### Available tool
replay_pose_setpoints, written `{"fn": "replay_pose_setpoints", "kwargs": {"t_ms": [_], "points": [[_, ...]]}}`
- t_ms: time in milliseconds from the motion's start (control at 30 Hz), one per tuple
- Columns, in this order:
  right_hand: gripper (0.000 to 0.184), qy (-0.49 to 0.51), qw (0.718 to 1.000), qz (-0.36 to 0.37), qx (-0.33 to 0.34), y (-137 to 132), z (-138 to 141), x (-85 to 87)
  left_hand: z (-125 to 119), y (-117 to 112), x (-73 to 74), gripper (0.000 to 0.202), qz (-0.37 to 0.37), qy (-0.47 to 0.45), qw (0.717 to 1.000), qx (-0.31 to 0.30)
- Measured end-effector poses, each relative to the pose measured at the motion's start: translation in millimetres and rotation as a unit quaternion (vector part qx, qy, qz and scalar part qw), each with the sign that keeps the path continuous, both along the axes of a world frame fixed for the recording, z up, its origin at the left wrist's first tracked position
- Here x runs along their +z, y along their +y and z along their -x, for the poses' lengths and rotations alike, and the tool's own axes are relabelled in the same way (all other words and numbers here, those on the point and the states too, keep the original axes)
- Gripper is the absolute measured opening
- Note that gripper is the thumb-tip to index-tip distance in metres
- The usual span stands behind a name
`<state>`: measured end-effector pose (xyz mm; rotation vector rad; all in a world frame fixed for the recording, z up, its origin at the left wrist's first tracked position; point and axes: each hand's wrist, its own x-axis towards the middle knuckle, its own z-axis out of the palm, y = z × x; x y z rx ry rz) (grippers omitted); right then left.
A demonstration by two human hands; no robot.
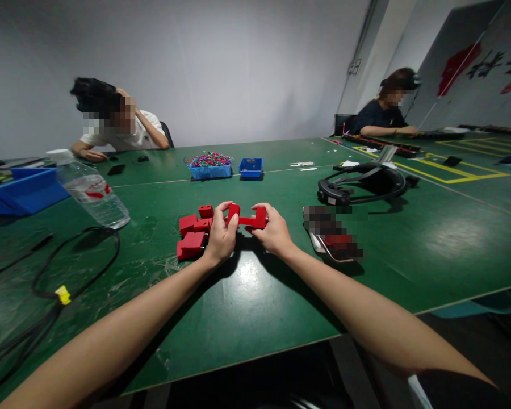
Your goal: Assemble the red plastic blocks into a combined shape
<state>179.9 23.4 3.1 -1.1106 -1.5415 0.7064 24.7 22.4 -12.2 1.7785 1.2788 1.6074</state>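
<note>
Between my two hands is a red block piece (247,221), with two upright ends joined by a thinner bar. My left hand (222,234) pinches its left end between thumb and fingers. Its right end sits in the closed fingers of my right hand (274,232). The piece is held a little above the green table (255,307). Just left of my left hand lie several loose red blocks (191,243), close together; my hand partly covers some of them.
A water bottle (94,193) leans at the left by a looped black cable (79,289). Blue bins (210,171) stand farther back. To the right are a phone-like object (330,238), partly blurred, and a black headset (361,184). Two people (123,125) sit across the table.
</note>
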Motion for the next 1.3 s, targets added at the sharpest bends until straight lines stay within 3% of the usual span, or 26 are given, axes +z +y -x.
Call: {"fn": "replay_pose_setpoints", "kwargs": {"t_ms": [133, 300, 433, 567, 667, 867, 1000, 1100, 1167, 1300], "points": [[0.046, 0.005, 1.0, 0.024, 0.002, -1, 2, 0.3, 1, 2, -0.3, 0.042, -0.003, 0.034, 0.999, 0.023], [0.051, 0.113, 0.988, 0.102, 0.019, 1, 8, -2.8, 3, 5, -3.3, 0.043, -0.001, 0.057, 0.998, 0.038], [0.05, 0.183, 0.974, 0.131, 0.013, 5, 9, -5.1, 2, 1, -3.8, 0.046, -0.066, 0.102, 0.992, 0.029], [0.051, 0.154, 0.98, 0.118, -0.052, 9, 5, -4.3, -1, -6, -1.4, 0.058, -0.148, 0.166, 0.975, -0.009], [0.049, 0.171, 0.977, 0.105, -0.066, 9, 3, -1.2, -1, -8, -0.3, 0.066, -0.164, 0.19, 0.967, -0.033], [0.047, 0.2, 0.974, 0.093, -0.057, 6, 6, 0.6, -2, -9, 2.1, 0.06, -0.094, 0.235, 0.959, -0.125], [0.048, 0.203, 0.973, 0.096, -0.056, 5, 6, 0.0, -3, -12, 5.9, 0.068, -0.028, 0.222, 0.961, -0.163], [0.053, 0.2, 0.975, 0.085, -0.053, 5, 5, 0.0, -4, -13, 7.9, 0.056, 0.026, 0.19, 0.961, -0.2], [0.055, 0.192, 0.977, 0.079, -0.048, 4, 5, 0.5, -3, -13, 8.4, 0.047, 0.056, 0.156, 0.966, -0.198], [0.053, 0.172, 0.981, 0.074, -0.057, 1, 4, 3.6, -3, -10, 9.4, 0.05, 0.121, 0.113, 0.968, -0.186]]}}
